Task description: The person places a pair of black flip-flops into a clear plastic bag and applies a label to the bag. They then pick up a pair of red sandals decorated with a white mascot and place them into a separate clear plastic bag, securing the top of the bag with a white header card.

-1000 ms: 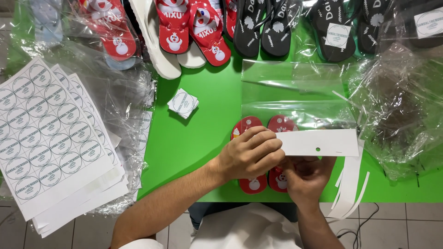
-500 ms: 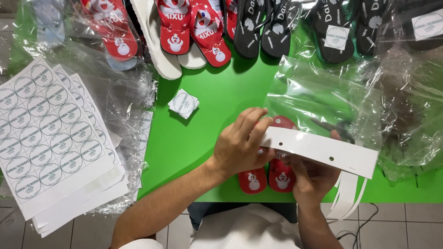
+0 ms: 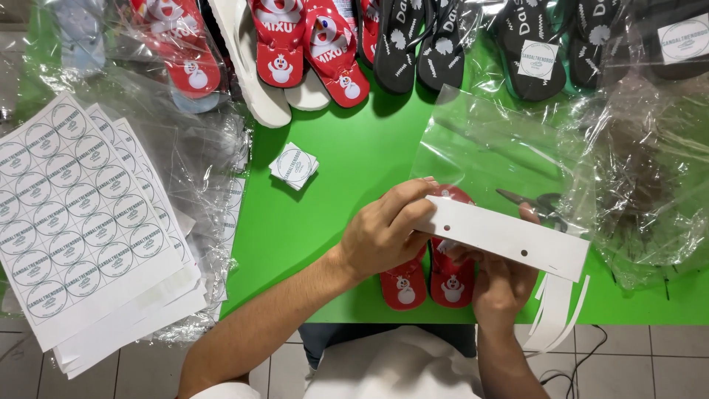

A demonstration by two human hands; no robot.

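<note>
Left hand (image 3: 388, 229): fingers curled, pinching the left end of the white header card (image 3: 509, 238) on the clear plastic bag (image 3: 491, 159). Right hand (image 3: 502, 284): partly hidden below the card, fingers bent up against its underside and the small red sandals (image 3: 430, 277); exact grip cannot be told. Card's long axis runs from upper left down to lower right, two punched holes visible. Sandals lie under the card, heels toward the person, toes hidden beneath it. Scissors (image 3: 535, 203) just above the card's right half. Sticker sheets (image 3: 74, 222) well left of the card
</note>
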